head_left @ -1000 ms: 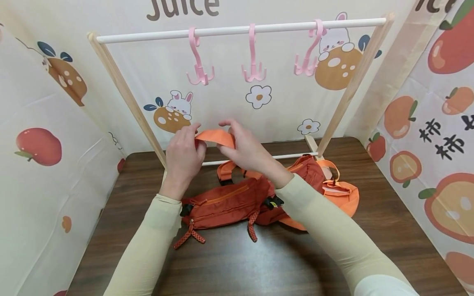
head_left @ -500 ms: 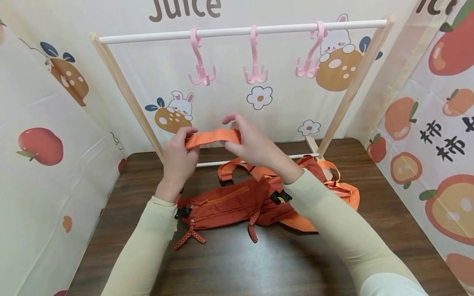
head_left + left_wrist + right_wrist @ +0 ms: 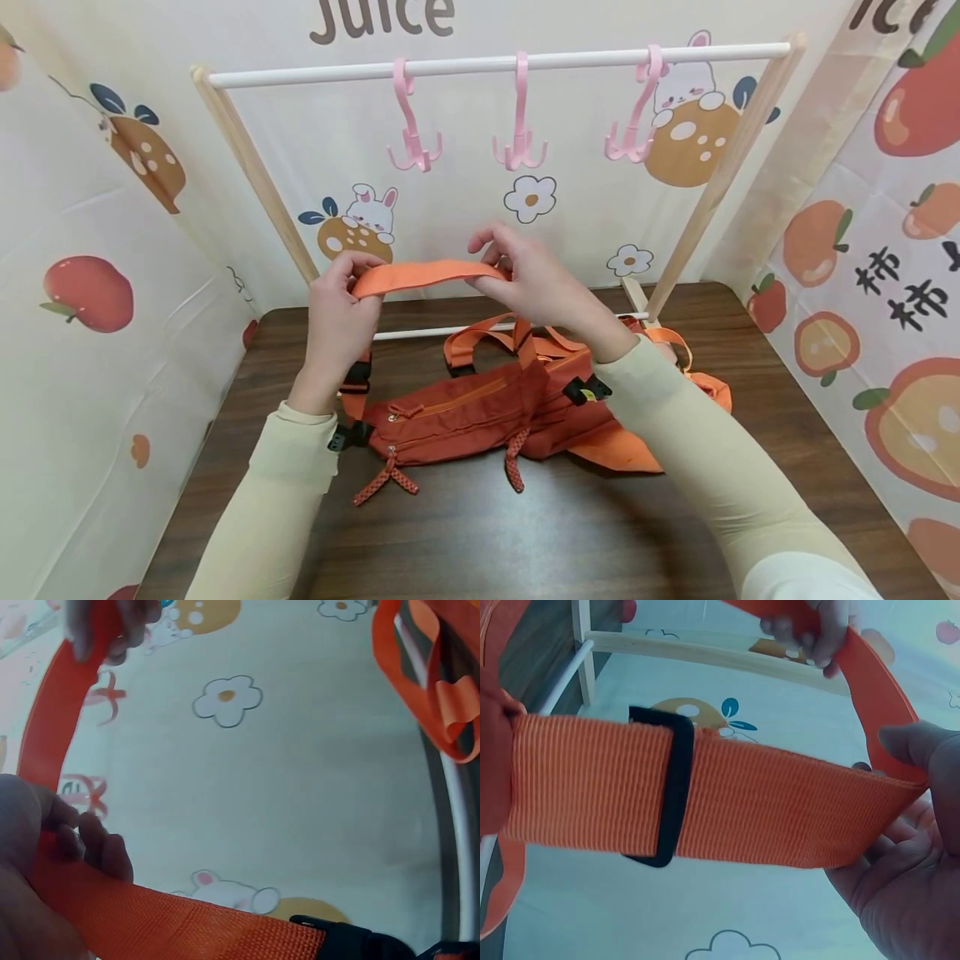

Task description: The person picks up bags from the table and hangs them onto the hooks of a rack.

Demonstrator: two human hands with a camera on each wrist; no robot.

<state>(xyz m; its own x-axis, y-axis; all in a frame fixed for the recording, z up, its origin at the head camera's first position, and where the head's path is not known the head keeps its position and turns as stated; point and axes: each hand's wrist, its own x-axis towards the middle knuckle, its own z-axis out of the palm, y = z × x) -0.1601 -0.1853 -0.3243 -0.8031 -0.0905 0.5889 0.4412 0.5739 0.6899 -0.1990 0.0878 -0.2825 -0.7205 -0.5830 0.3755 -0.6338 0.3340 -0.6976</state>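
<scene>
Between my hands an orange webbing strap (image 3: pixel 431 273) stretches above a rust-red zipped bag (image 3: pixel 453 417) on the table. My left hand (image 3: pixel 341 304) grips its left part, fingers curled round it in the left wrist view. My right hand (image 3: pixel 543 279) pinches the right part between thumb and fingers. From the left hand the strap drops to a black buckle (image 3: pixel 360 941). On the right side it passes through a black slider (image 3: pixel 676 791) down to the bag. Loose black clips (image 3: pixel 588 389) hang at the bag's ends.
Behind the bag stands a wooden rack with a white rail (image 3: pixel 322 77). Several-pronged pink hooks hang there: a left hook (image 3: pixel 414 150), a middle hook (image 3: pixel 519 150) and a right hook (image 3: pixel 630 143). Another bag part with an orange panel (image 3: pixel 618 450) lies at the right on the table (image 3: pixel 450 542).
My hands have moved apart, the left hand leftward and the right hand slightly rightward and up. The strap span between them has lengthened, and its left end has lifted beside the bag.
</scene>
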